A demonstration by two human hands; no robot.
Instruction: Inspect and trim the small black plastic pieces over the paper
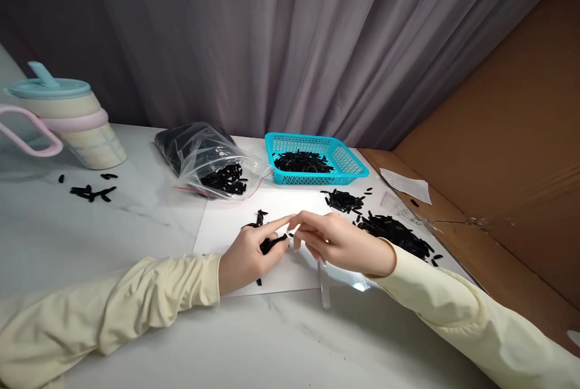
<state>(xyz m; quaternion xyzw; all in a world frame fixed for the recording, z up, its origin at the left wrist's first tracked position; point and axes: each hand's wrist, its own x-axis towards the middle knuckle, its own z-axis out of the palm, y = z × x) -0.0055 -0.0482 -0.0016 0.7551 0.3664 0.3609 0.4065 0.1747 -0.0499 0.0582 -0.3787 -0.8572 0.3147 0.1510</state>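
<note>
In the head view, the left hand (251, 261) has black pieces (273, 244) between thumb and fingers, low over a white sheet (294, 274), whose pale ground probably makes them easier to see. The right hand (339, 244) bends inward, its fingertips meeting the left forefinger; whether it pinches anything, I cannot tell. A plastic bag (193, 153) has its mouth towards the hands, likely for easy reach, beside a blue basket (312, 180) holding more pieces. The large heap (396, 237) sits just beyond the right wrist and would scatter if the sleeve swept outward; a cardboard panel (512, 99) bounds that side. A clear strip (325, 292) lies under the right hand. The tabletop (203, 347) runs towards the person, giving the forearms room to draw back.
</note>
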